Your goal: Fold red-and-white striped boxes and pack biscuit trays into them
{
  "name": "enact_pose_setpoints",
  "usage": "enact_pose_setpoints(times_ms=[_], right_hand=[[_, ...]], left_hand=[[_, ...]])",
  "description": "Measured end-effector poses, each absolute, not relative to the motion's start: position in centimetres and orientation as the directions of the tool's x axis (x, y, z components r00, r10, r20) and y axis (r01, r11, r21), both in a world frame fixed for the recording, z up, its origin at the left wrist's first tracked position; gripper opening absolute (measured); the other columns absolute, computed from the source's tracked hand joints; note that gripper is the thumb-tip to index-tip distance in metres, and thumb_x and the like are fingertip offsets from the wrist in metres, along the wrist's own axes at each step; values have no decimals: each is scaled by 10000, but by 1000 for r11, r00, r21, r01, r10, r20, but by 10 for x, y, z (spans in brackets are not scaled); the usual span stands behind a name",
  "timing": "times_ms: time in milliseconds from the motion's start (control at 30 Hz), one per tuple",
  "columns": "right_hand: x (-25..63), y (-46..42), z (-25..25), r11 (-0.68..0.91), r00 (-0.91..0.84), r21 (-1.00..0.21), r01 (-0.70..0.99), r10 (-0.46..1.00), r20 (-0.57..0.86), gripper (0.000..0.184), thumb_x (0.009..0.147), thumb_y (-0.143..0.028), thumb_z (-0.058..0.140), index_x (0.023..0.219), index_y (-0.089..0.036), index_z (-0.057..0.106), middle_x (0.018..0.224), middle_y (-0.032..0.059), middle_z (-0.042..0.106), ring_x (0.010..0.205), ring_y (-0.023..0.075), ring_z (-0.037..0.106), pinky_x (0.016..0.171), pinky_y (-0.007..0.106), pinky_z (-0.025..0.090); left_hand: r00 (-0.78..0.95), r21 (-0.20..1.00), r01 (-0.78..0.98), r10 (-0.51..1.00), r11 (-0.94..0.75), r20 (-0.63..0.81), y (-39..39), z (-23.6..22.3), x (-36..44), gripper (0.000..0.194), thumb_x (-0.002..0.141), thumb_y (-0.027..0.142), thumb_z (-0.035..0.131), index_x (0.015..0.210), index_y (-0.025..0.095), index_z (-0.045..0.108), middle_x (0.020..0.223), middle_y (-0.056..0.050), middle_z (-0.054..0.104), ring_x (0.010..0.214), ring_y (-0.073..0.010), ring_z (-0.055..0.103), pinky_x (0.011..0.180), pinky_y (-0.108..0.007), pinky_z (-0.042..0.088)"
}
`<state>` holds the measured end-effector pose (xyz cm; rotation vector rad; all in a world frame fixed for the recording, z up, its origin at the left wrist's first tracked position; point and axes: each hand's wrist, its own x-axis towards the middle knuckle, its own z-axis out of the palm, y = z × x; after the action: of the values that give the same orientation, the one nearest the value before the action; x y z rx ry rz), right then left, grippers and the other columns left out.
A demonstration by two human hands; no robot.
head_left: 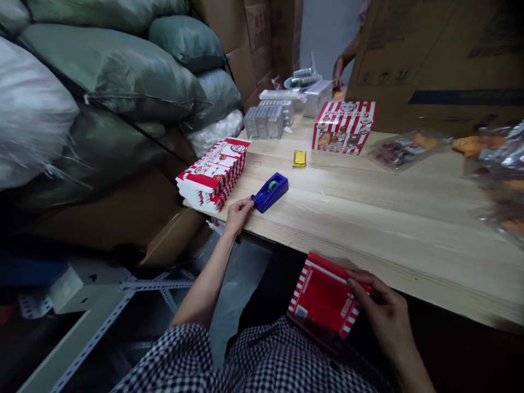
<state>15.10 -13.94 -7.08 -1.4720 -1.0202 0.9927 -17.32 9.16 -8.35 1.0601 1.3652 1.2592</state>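
Note:
Fingers pinched, my left hand [239, 214] is at the front cutter end of a blue tape dispenser [271, 192], on the tape's end; the strip itself is too fine to make out clearly. A green-cored roll sits inside the dispenser. Low in front of my body, my right hand [380, 308] grips the right edge of a red box [323, 297] with white striped borders, thumb on its near face. The box is tilted, and its lower part is in shadow. Left of the dispenser lies a stack of flat red-and-white cartons [215, 172].
A gold packet [299, 158] lies behind the dispenser. Farther back are a standing striped box [344, 126] and clear plastic cases [265, 121]. Bagged items [405, 148] lie on the right, before a large cardboard box [442, 65]. Another person's hand [338, 73] shows at the back.

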Motion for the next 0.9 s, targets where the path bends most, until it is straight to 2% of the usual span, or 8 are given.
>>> enact_pose_setpoints(times_ms=[167, 233, 333, 400, 600, 800, 833, 900], right_hand=[[139, -138, -57, -20, 344, -997, 75, 939, 7, 128, 835, -341, 730, 919, -250, 761, 1049, 75, 740, 1036, 259, 674, 935, 403, 531], [135, -141, -50, 22, 365, -996, 83, 930, 52, 104, 855, -306, 713, 937, -261, 758, 1048, 66, 734, 1037, 246, 668, 927, 389, 531], [130, -145, -42, 78, 384, -986, 146, 914, 129, 103, 882, -259, 686, 963, -270, 749, 1069, 66, 716, 1050, 237, 657, 923, 387, 528], [126, -147, -40, 104, 377, -971, 215, 909, 180, 124, 902, -238, 658, 986, -270, 742, 1103, 72, 703, 1066, 241, 651, 930, 402, 524], [112, -149, -44, 189, 249, -907, 377, 922, 296, 229, 946, -186, 578, 1093, -288, 720, 1182, 73, 680, 1097, 249, 653, 956, 437, 530], [107, -150, -53, 240, 149, -881, 408, 934, 323, 328, 961, -139, 532, 1182, -320, 693, 1229, 64, 659, 1116, 233, 657, 952, 423, 565], [107, -149, -54, 245, 140, -875, 417, 934, 328, 340, 962, -136, 528, 1196, -323, 688, 1241, 64, 654, 1122, 232, 655, 954, 422, 567], [106, -149, -56, 255, 124, -862, 439, 933, 339, 361, 963, -130, 523, 1225, -325, 678, 1261, 68, 644, 1135, 234, 652, 959, 423, 570]], left_hand=[[-255, 992, 123, 967, 39, -6, 87, -82, -175, 183, 695, 273, 760, 704, 114, 671, 929, -73, 739, 838, -145, 655, 852, -264, 501], [-266, 986, 164, 964, 17, 28, 73, -73, -170, 147, 726, 259, 737, 736, 123, 681, 864, -52, 726, 808, -143, 641, 831, -249, 489], [-214, 983, 183, 975, -15, 54, 30, -51, -148, 162, 788, 309, 711, 822, 151, 693, 771, -17, 698, 753, -147, 637, 791, -249, 493], [-105, 988, 149, 993, -37, 53, -8, -33, -124, 175, 833, 338, 692, 880, 170, 704, 778, -17, 703, 747, -154, 652, 772, -257, 507], [179, 976, -85, 967, 201, -183, -94, -10, -59, 168, 843, 361, 718, 880, 198, 742, 747, -17, 705, 652, -137, 645, 665, -251, 532], [125, 933, -201, 953, 297, -276, -101, -27, -46, 198, 831, 363, 734, 916, 184, 747, 768, -20, 711, 630, -112, 646, 668, -243, 556], [116, 924, -227, 951, 307, -288, -100, -28, -45, 230, 821, 357, 745, 976, 187, 739, 770, -17, 714, 626, -111, 649, 669, -242, 559], [122, 903, -270, 942, 335, -313, -99, -32, -42, 429, 800, 334, 770, 1196, 209, 663, 763, -3, 717, 618, -108, 657, 662, -233, 558]])
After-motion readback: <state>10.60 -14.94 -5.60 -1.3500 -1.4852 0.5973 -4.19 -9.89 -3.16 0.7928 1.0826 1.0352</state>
